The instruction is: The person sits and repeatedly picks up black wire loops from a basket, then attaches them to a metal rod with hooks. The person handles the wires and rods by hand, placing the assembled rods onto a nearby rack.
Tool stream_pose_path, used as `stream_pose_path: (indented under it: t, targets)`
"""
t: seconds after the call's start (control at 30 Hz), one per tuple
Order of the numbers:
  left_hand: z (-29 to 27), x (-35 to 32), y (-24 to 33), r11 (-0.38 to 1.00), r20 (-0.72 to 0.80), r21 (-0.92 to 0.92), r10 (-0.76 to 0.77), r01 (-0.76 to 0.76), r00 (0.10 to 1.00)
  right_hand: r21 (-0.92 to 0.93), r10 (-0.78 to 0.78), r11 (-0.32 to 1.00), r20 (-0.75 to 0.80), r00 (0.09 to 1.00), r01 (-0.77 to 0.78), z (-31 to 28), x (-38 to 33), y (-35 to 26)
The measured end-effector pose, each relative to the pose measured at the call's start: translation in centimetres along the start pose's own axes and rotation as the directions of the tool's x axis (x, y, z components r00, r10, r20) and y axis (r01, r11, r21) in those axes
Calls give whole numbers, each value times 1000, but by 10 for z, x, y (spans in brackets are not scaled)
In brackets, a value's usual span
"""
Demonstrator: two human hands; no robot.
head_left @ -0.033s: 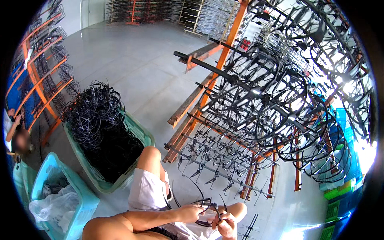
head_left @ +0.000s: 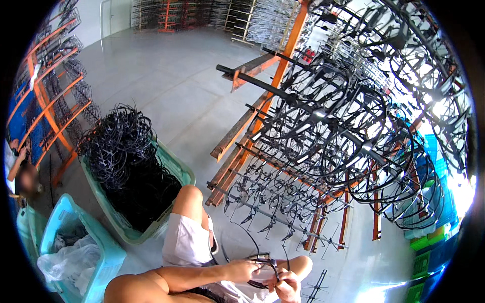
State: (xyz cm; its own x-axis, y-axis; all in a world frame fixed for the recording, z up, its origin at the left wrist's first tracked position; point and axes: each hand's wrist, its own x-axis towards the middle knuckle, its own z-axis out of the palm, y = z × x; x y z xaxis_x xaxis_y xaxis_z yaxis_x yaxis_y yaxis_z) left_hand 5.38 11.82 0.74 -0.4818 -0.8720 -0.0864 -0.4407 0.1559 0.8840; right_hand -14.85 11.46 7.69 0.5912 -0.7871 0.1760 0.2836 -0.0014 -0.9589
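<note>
Over my lap (head_left: 188,238), toward its right edge, black strips (head_left: 276,270) are bowing out; I am judging them light, springy, maybe slick, best taken mid-length. I am counting one tangle, its strands overlapping too much to number, and two hands pinching it: left hand (head_left: 243,271), right hand (head_left: 286,286).

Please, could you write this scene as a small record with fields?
Left hand: holds thin black curved pieces
Right hand: also holds these pieces
Ahead, left: pale green plastic basket of tangled black curved parts
Far left: turquoise plastic crate holding translucent plastic film
Right: orange metal rack, hung with glossy black curved parts
</note>
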Motion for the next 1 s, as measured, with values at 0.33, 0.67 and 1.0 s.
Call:
stream_pose_path:
  t: [0.33, 0.67, 1.0]
  targets:
    - [23, 12, -19, 737, -221, -661, -370, 141, 903, -509, 270, 838, 73, 960, -197, 24, 2, -20]
    - [-14, 32, -8, 988, -160, -69, -144, 135, 977, 104, 143, 988, -344, 928, -113, 18, 7, -68]
    - [-15, 4, 8, 352, 20, -935, -101, 55, 995, 224, 589, 805, -194, 785, -549, 6, -11, -3]
